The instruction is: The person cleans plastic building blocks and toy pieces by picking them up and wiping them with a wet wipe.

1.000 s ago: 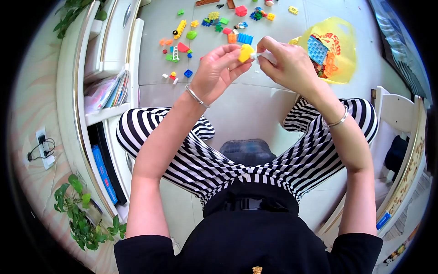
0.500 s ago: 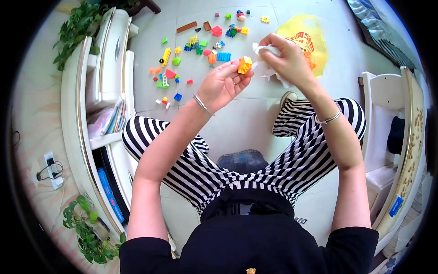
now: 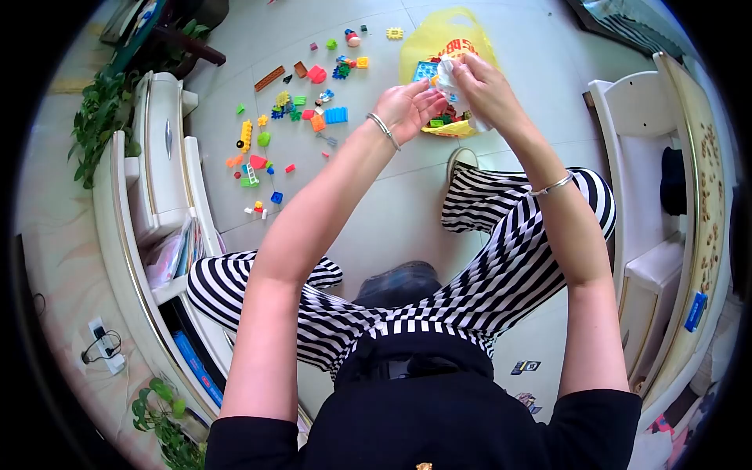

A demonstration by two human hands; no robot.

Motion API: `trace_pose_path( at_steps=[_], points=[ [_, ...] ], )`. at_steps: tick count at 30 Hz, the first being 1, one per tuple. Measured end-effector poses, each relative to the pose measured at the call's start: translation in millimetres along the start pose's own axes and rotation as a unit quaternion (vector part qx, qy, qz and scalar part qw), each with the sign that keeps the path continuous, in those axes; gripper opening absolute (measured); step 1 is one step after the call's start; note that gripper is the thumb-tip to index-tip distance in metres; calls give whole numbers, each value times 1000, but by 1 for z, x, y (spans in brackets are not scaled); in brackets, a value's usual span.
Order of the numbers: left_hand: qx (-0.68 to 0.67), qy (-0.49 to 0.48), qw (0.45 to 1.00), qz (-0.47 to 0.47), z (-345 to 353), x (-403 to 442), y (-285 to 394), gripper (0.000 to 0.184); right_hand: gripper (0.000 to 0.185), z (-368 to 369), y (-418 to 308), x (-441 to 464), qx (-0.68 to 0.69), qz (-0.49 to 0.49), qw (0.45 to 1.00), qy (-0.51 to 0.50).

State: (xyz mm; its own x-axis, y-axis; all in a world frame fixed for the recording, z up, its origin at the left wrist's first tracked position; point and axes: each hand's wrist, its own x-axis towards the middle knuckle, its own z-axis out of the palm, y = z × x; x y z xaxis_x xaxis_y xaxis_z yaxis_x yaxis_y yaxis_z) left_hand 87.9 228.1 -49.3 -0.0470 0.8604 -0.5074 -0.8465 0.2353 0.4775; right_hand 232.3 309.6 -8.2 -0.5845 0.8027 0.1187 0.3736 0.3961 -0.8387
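Note:
At the mouth of the yellow plastic bag, my two hands come together. My left hand has its thumb and fingertips at a small orange-yellow toy block, mostly hidden by the tissue. A crumpled white tissue is pinched in my right hand and lies against the block. Inside the bag, below my hands, are a light-blue studded block and several red and green blocks.
Loose toy blocks lie across the floor on the left, among them a blue brick, a brown plate and a white ladder. A white cabinet stands left, a white chair right. A dark shoe is between the legs.
The view has turned, shifting the floor toys left. My hands have come together, bringing the tissue onto the block. More of the bag's contents now show beneath them.

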Motion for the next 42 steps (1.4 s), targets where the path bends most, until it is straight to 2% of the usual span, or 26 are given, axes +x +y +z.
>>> trace_pose_path(
  at_steps=[2, 5, 7, 13, 17, 20, 21, 23, 29, 31, 32, 34, 35, 37, 38, 40, 41, 42],
  points=[
    [18, -6, 1000, -23, 7, -1, -4, 28, 38, -1, 4, 1, -3, 8, 1000, -4],
    [-12, 4, 1000, -6, 26, -26, -1, 27, 40, 5, 1, 1, -5, 20, 1000, -16],
    [97, -52, 993, 50, 16, -34, -3, 20, 41, 17, -2, -1, -1, 24, 999, -30],
    [40, 50, 990, 125, -31, -77, -10, 11, 41, 63, -23, -16, 26, -13, 993, -118],
    [-17, 76, 988, 134, -76, -100, -21, 12, 40, 102, -31, -28, 68, 39, 973, -217],
    [-44, 126, 979, 153, -93, -114, -25, 11, 34, 122, -50, -39, 160, 192, 926, -283],
    [-46, 146, 976, 157, -102, -117, -26, 10, 34, 131, -53, -39, 154, 189, 925, -293],
    [-46, 164, 972, 164, -118, -116, -26, 10, 28, 150, -49, -41, 190, 254, 895, -313],
    [-57, 250, 959, 124, -194, -91, -33, 11, 27, 239, -10, -37, 188, 346, 869, -300],
    [-41, 325, 939, 109, -225, -79, -42, 14, 25, 270, 15, -43, 208, 387, 871, -217],
    [-45, 329, 937, 104, -243, -73, -46, 14, 24, 283, 29, -47, 210, 412, 866, -192],
    [117, 398, 902, 120, -286, -54, -56, 17, 21, 304, 53, -55, 218, 439, 852, -182],
    [116, 401, 902, 113, -309, -43, -61, 17, 19, 312, 62, -58, 229, 460, 841, -168],
    [252, 441, 856, 99, -346, -23, -61, 18, 18, 321, 68, -60, 233, 478, 832, -157],
    [252, 441, 856, 91, -360, -12, -59, 18, 18, 323, 67, -60, 241, 488, 825, -154],
    [454, 486, 743, 76, -372, 5, -48, 24, 21, 327, 72, -61, 255, 494, 817, -151],
    [455, 484, 744, 70, -375, 13, -45, 24, 21, 328, 74, -61, 254, 500, 815, -149],
    [491, 491, 719, 35, -365, 18, -30, 28, 22, 326, 71, -59, 249, 492, 819, -160]
  ],
)
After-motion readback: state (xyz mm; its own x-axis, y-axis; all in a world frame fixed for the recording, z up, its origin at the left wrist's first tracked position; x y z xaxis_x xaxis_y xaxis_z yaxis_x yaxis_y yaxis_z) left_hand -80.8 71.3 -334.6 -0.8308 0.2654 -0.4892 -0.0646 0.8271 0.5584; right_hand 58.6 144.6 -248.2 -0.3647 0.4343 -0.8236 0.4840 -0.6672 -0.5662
